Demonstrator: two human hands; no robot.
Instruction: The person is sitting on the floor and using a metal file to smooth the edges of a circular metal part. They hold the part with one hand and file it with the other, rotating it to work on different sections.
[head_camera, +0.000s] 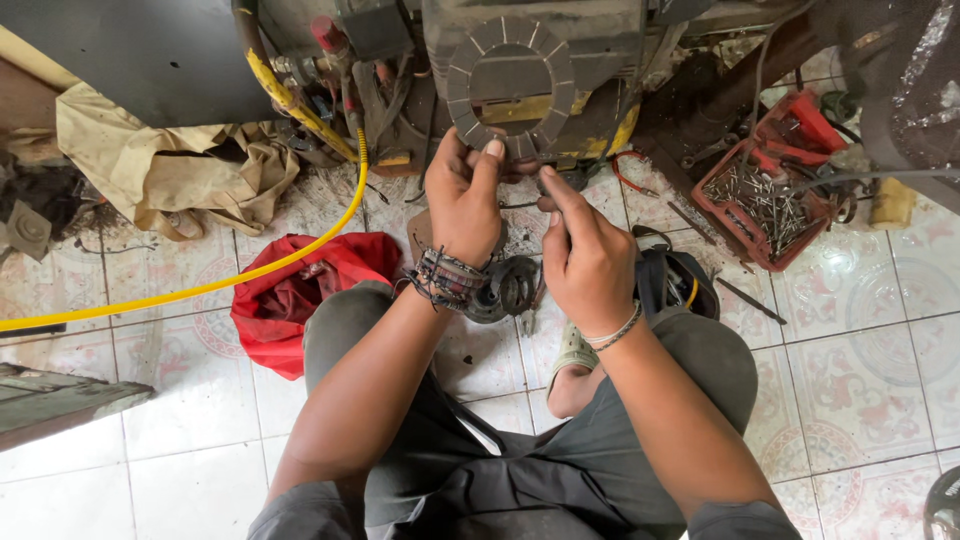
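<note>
I squat on a tiled floor in front of a dark machine with a grey segmented metal ring on its front. My left hand, with several cord bracelets on the wrist, reaches up to the lower edge of that ring, fingers curled and thumb raised. My right hand, wearing a thin bracelet, pinches something small and dark just below the ring, beside the left hand; what it grips is too small to make out. A black round part lies on the floor under my wrists.
A yellow hose runs from the machine across the floor to the left. A red cloth lies by my left knee, a beige cloth behind it. At the right, a red tray holds several nails or screws.
</note>
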